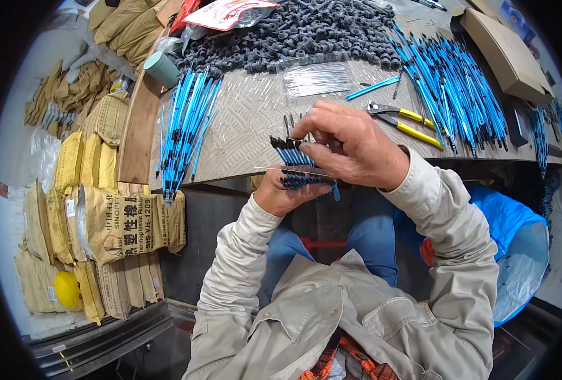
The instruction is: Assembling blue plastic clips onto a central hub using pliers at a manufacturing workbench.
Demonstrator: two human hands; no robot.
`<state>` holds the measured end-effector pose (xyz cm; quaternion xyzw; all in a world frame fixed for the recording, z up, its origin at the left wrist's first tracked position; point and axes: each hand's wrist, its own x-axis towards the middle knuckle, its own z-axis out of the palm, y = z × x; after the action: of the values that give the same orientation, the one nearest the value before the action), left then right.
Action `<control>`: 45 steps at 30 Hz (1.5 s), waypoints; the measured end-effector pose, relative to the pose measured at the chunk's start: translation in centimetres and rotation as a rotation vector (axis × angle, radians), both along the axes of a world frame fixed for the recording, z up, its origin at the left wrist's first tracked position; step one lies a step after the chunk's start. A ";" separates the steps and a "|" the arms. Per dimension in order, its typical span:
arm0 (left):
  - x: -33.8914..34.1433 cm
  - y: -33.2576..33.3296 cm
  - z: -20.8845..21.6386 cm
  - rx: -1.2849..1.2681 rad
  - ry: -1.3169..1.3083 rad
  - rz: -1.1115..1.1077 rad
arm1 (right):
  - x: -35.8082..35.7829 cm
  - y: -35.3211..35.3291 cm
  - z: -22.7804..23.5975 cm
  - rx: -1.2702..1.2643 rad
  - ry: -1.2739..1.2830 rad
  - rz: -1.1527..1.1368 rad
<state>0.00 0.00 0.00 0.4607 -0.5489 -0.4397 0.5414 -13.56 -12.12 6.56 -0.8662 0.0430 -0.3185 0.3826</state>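
Note:
My left hand is closed round a bundle of slim blue rods with black ends, held just off the table's front edge above my lap. Over the bundle, my right hand has its thumb and fingers pinched together at the black tips; what sits between them is too small to make out. A thin bright metal pin lies across the bundle near my left fingers. On the table beyond are a clear bag of metal pins and yellow-handled cutting pliers.
Blue rods lie in a left pile and a larger right pile. Black fittings heap along the back. A green cup, an open cardboard box, stacked sacks and a blue plastic bag surround me.

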 end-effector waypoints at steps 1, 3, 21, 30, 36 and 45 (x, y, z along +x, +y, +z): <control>0.0 0.0 -0.1 -0.016 -0.021 0.002 | 0.0 0.1 0.1 0.010 0.000 0.005; 0.1 -0.1 -0.3 -0.048 -0.061 0.005 | -0.1 0.1 0.2 0.029 0.000 0.014; 0.1 0.3 -0.4 0.027 -0.069 -0.011 | 1.0 0.4 0.1 -0.095 -0.036 -0.017; -0.4 0.2 -0.5 -0.051 -0.049 0.001 | 1.6 0.5 -0.1 -0.091 -0.038 0.000; -0.9 -0.1 -0.3 -0.088 -0.030 -0.010 | 1.7 0.6 1.3 -0.212 -0.024 -0.145; -0.4 -0.4 -0.7 -0.017 0.075 -0.077 | -4.2 -0.5 1.7 -0.183 0.359 -0.096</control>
<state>-0.40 -0.40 -0.69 0.4179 -0.5491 -0.4726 0.5482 -17.76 -12.65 8.29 -0.9372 0.1228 -0.1793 0.2729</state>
